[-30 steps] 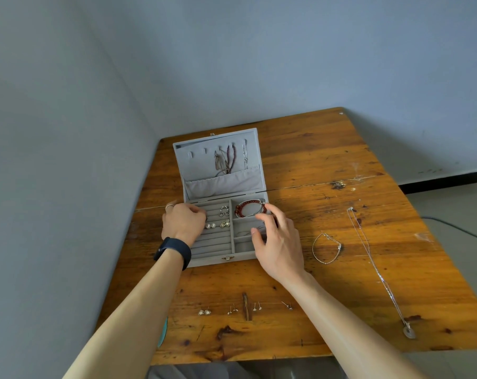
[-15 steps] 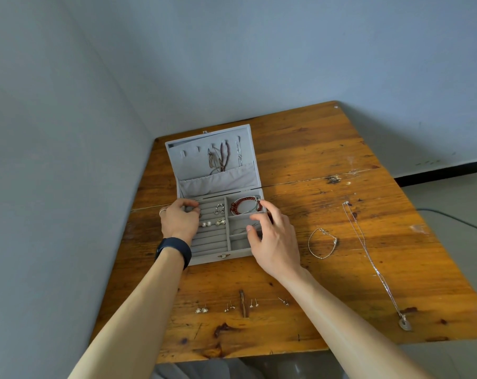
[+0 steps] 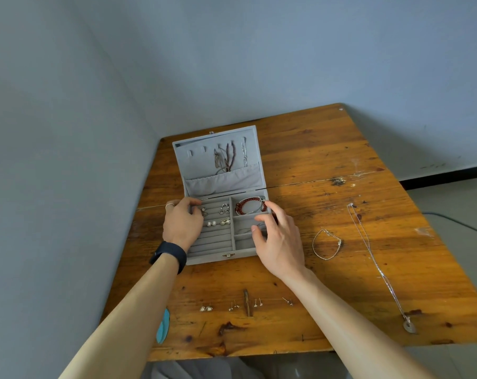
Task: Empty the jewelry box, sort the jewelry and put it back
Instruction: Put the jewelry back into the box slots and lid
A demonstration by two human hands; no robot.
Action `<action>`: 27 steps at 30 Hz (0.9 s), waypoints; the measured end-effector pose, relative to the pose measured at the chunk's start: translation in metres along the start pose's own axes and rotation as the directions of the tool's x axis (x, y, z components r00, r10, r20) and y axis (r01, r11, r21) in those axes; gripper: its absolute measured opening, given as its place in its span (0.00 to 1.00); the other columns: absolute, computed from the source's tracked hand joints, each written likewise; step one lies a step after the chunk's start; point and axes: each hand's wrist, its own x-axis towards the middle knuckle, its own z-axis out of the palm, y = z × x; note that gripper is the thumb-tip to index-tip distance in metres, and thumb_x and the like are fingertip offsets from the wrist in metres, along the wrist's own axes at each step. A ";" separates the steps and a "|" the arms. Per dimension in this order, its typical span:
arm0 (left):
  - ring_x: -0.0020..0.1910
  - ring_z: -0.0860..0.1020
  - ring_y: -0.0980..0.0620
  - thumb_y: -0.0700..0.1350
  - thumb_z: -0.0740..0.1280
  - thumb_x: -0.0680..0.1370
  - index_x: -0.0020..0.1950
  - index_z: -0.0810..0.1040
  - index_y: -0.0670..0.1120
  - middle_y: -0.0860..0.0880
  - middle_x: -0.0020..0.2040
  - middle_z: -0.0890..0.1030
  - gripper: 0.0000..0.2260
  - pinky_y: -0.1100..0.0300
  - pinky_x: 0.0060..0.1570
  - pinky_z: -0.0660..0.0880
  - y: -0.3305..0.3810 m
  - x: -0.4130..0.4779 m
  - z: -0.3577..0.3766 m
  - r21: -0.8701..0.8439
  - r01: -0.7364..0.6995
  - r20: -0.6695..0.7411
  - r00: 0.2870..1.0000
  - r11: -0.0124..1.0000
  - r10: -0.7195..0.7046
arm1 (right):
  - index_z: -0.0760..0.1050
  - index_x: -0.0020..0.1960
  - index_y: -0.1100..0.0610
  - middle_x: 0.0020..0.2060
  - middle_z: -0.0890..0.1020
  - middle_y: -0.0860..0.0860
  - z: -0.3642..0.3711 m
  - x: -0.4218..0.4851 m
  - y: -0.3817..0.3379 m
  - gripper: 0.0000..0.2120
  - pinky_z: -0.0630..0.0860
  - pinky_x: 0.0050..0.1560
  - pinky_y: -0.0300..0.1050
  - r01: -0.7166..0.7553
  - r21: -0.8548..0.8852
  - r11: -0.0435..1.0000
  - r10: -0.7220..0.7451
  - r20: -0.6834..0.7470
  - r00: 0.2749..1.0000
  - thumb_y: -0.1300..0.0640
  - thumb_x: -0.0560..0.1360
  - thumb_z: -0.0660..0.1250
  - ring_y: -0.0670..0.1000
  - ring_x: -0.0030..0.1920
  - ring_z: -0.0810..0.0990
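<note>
Apparently after earrings (image 3: 224, 209), the left hand (image 3: 182, 224) curls into the box (image 3: 218, 257), pinch hidden; the right hand (image 3: 279, 242), loose-fingered and holding nothing, steadies it.

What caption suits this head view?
Left hand and right hand at the open jewelry box; bracelet and necklace on table.

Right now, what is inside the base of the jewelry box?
A red bead bracelet lies in the far compartment; pearl earrings and a few small metal pieces sit on the ridged rolls. The left hand and right hand cover parts of the jewelry box.
</note>
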 end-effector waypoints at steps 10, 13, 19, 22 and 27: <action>0.59 0.75 0.43 0.47 0.63 0.81 0.63 0.80 0.55 0.46 0.74 0.66 0.13 0.51 0.38 0.79 -0.026 -0.007 -0.015 0.380 -0.268 0.011 0.958 0.885 0.285 | 0.79 0.59 0.49 0.68 0.74 0.50 0.001 0.016 -0.023 0.11 0.71 0.60 0.53 0.236 -0.155 0.959 -0.241 -0.018 0.970 0.50 0.77 0.67 0.54 0.68 0.68; 0.58 0.76 0.43 0.48 0.63 0.81 0.64 0.79 0.56 0.46 0.74 0.67 0.13 0.51 0.38 0.79 -0.032 -0.006 -0.012 0.381 -0.286 0.010 0.952 0.879 0.306 | 0.80 0.61 0.48 0.67 0.74 0.50 0.009 0.037 -0.043 0.13 0.70 0.63 0.53 0.317 -0.190 0.929 -0.310 0.068 0.948 0.50 0.77 0.65 0.54 0.69 0.67; 0.60 0.75 0.44 0.48 0.62 0.81 0.66 0.77 0.58 0.46 0.75 0.66 0.15 0.51 0.41 0.78 -0.037 -0.005 -0.010 0.397 -0.302 0.012 0.946 0.867 0.324 | 0.75 0.69 0.49 0.63 0.76 0.50 0.027 0.070 -0.069 0.19 0.75 0.54 0.50 0.380 -0.243 0.892 -0.291 0.334 0.897 0.55 0.78 0.63 0.54 0.62 0.70; 0.62 0.75 0.44 0.49 0.61 0.81 0.68 0.76 0.58 0.45 0.75 0.66 0.16 0.52 0.44 0.77 -0.039 -0.005 -0.010 0.431 -0.312 0.022 0.942 0.847 0.336 | 0.73 0.72 0.48 0.64 0.75 0.49 0.036 0.076 -0.074 0.21 0.72 0.58 0.51 0.420 -0.295 0.858 -0.284 0.410 0.867 0.54 0.79 0.61 0.54 0.63 0.68; 0.63 0.74 0.44 0.49 0.60 0.81 0.69 0.75 0.59 0.45 0.75 0.66 0.17 0.51 0.48 0.76 -0.039 -0.006 -0.008 0.442 -0.312 0.027 0.942 0.841 0.335 | 0.73 0.71 0.49 0.62 0.76 0.50 0.041 0.076 -0.077 0.20 0.71 0.58 0.50 0.459 -0.372 0.807 -0.295 0.418 0.859 0.51 0.80 0.60 0.54 0.63 0.69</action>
